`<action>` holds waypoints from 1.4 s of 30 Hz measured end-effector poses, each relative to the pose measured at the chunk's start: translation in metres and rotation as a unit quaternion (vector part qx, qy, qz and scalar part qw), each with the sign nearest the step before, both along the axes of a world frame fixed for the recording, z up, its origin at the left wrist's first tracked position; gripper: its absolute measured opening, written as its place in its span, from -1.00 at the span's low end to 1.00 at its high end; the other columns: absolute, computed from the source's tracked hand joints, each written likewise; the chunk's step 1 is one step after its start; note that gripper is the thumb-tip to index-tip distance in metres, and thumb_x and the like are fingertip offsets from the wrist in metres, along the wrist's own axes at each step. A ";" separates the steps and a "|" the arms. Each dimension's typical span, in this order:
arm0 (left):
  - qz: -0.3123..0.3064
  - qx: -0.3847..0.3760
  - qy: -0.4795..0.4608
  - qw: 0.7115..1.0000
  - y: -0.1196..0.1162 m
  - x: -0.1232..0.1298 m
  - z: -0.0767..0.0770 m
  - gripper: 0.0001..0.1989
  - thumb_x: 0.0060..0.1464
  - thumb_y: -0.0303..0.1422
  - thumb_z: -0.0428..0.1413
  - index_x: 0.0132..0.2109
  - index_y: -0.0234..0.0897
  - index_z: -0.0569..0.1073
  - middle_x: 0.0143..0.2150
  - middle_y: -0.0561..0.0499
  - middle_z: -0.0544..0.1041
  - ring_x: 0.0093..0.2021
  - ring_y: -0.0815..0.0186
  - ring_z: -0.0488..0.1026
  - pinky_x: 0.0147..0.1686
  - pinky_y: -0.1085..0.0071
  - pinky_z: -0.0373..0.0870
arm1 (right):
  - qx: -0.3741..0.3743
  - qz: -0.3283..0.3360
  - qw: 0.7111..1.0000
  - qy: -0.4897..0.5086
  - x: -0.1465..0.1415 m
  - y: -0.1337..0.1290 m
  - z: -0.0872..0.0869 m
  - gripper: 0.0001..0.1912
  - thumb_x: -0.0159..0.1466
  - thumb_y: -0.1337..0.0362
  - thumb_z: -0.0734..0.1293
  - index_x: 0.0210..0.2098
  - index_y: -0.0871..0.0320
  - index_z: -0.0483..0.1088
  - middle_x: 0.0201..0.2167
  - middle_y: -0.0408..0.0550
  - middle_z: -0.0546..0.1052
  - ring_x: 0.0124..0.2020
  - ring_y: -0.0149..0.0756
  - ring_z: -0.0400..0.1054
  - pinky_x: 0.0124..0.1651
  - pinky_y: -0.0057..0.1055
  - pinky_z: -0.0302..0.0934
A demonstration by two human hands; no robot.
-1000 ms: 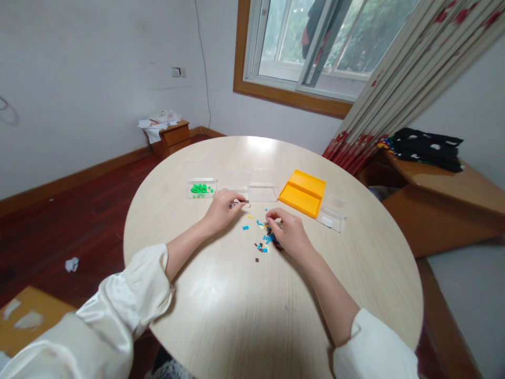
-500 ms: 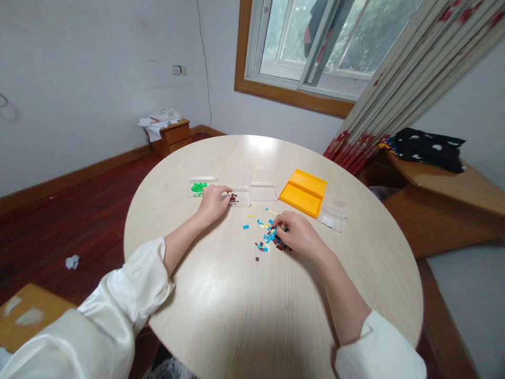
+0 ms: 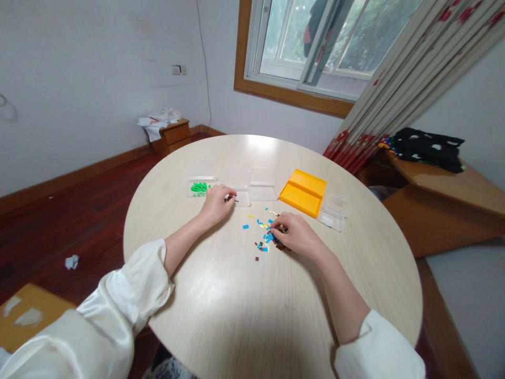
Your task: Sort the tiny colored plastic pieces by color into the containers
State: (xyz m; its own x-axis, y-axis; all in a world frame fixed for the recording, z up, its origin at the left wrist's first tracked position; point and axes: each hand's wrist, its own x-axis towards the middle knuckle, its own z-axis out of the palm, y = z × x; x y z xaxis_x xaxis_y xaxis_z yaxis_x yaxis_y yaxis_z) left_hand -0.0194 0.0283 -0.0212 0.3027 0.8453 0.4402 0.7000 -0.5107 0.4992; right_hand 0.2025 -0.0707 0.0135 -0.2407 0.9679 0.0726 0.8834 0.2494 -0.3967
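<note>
Just below the frame's centre lies a loose scatter of small flat pieces (image 3: 269, 238), some square, some oblong: bright blue and dark brown mostly, with pale cream and yellow among them. My right hand (image 3: 296, 232) bends its fingers over the right side of them; I can't make out whether it grips any. My left hand (image 3: 216, 206), left of centre, curls at a clear box (image 3: 244, 198), dark brown bits (image 3: 228, 199) by its fingertips, whether pinched I can't say.

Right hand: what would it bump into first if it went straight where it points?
The right hand would probably meet the loose blue and yellow pieces just ahead, though its height above the table is unclear.
</note>
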 end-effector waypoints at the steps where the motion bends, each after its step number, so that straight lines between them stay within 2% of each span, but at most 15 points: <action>1: -0.001 0.001 -0.001 1.000 0.000 0.000 0.000 -0.89 0.05 -0.44 0.06 -0.29 -0.27 0.49 -0.28 -0.04 0.53 -0.17 0.18 0.38 -0.11 0.20 0.16 | 0.001 -0.002 1.000 0.003 0.000 0.000 0.000 -0.87 0.13 0.36 0.26 -0.49 0.17 0.44 -0.44 -0.06 0.48 -0.39 -0.36 0.31 -0.32 -0.46 0.09; 8: -0.026 0.015 -0.025 0.999 -0.003 0.002 0.002 -0.92 0.04 -0.45 0.08 -0.30 -0.30 0.48 -0.31 -0.04 0.50 -0.22 0.22 0.39 -0.15 0.25 0.20 | 0.023 -0.034 0.998 0.055 -0.003 0.002 -0.007 -0.83 0.16 0.33 0.23 -0.53 0.18 0.39 -0.49 -0.08 0.45 -0.48 -0.39 0.31 -0.38 -0.45 0.11; 14: -0.132 0.023 -0.035 0.990 -0.016 0.010 0.007 -0.93 0.06 -0.40 0.11 -0.35 -0.30 0.47 -0.33 -0.02 0.51 -0.23 0.26 0.39 -0.14 0.27 0.20 | 0.052 -0.074 0.986 0.141 -0.006 0.007 -0.013 -0.85 0.16 0.30 0.23 -0.48 0.18 0.39 -0.48 -0.07 0.49 -0.44 -0.34 0.34 -0.34 -0.41 0.18; 20: -0.173 0.007 -0.002 0.985 -0.025 0.017 0.009 -0.96 0.03 -0.41 0.14 -0.34 -0.28 0.47 -0.32 -0.02 0.50 -0.21 0.25 0.37 -0.15 0.27 0.18 | 0.006 -0.090 0.977 0.191 -0.010 0.005 -0.010 -0.80 0.16 0.25 0.21 -0.49 0.18 0.41 -0.53 -0.09 0.51 -0.54 -0.36 0.37 -0.44 -0.45 0.22; 24: -0.177 0.009 -0.008 0.984 -0.025 0.017 0.008 -0.97 0.02 -0.43 0.14 -0.33 -0.28 0.47 -0.33 -0.01 0.50 -0.22 0.26 0.36 -0.15 0.28 0.18 | 0.008 -0.095 0.974 0.205 -0.009 0.004 -0.012 -0.81 0.15 0.24 0.23 -0.48 0.17 0.43 -0.54 -0.09 0.52 -0.57 -0.37 0.37 -0.48 -0.45 0.23; 29: -0.186 0.007 -0.012 0.982 -0.028 0.018 0.010 -0.94 0.05 -0.38 0.13 -0.31 -0.26 0.48 -0.32 0.00 0.51 -0.21 0.27 0.37 -0.13 0.28 0.18 | 0.040 -0.094 0.959 0.264 -0.009 0.010 -0.018 -0.83 0.12 0.22 0.26 -0.44 0.18 0.44 -0.45 -0.05 0.55 -0.41 -0.31 0.42 -0.28 -0.37 0.28; 35: -0.224 0.017 -0.012 0.974 -0.035 0.021 0.011 -0.88 0.08 -0.35 0.13 -0.21 -0.24 0.50 -0.26 -0.02 0.54 -0.17 0.26 0.38 -0.11 0.27 0.17 | 0.014 -0.091 0.924 0.372 -0.018 0.010 -0.017 -0.77 0.08 0.14 0.33 -0.37 0.18 0.39 -0.48 -0.07 0.51 -0.44 -0.32 0.40 -0.36 -0.38 0.29; 42: -0.259 0.009 -0.018 0.966 -0.039 0.024 0.013 -0.88 0.11 -0.33 0.11 -0.21 -0.23 0.51 -0.27 -0.01 0.56 -0.19 0.27 0.39 -0.12 0.30 0.19 | -0.009 -0.048 0.916 0.397 -0.025 0.006 -0.017 -0.77 0.11 0.13 0.34 -0.34 0.16 0.34 -0.48 -0.09 0.52 -0.41 -0.31 0.44 -0.32 -0.38 0.29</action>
State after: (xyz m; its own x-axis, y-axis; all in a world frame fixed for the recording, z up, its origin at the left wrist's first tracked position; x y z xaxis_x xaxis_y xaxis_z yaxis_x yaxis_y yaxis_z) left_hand 0.0046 -0.0112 -0.0081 0.6677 0.5764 0.4710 0.3305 -0.7965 0.5063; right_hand 0.1775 -0.0647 -0.0039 -0.0324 0.9845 0.1721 0.3318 0.1730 -0.9273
